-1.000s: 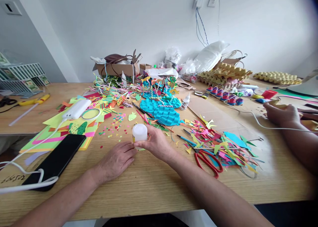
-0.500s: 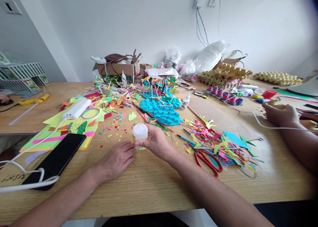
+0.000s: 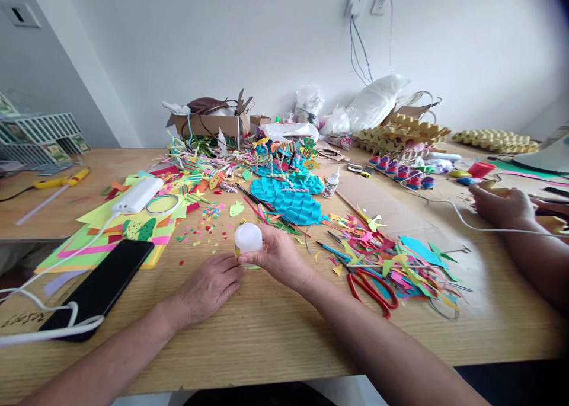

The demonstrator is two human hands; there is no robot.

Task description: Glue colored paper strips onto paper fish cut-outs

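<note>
My right hand [image 3: 284, 258] is wrapped round a translucent white glue bottle [image 3: 248, 239], its base facing up and its lower end hidden by my fingers. Under the bottle, a small part of a light green paper cutout [image 3: 253, 267] shows at the tabletop. My left hand [image 3: 211, 290] rests low on the table beside it, fingers together and bent, the tips at the cutout's left edge; most of the cutout is covered. A pale green paper fish [image 3: 236, 208] lies just beyond the bottle, near scattered paper dots [image 3: 212, 213].
A black phone [image 3: 100, 287] and white power bank [image 3: 137, 195] with its cable lie left. Red-handled scissors [image 3: 373, 290] lie among paper scraps [image 3: 400, 264] at right. Blue paper pieces [image 3: 297, 207] and another glue bottle [image 3: 331, 182] stand ahead. Another person's hand [image 3: 502, 207] works far right.
My right hand and the glue bottle have shifted very slightly left and down. My left hand stays almost in place.
</note>
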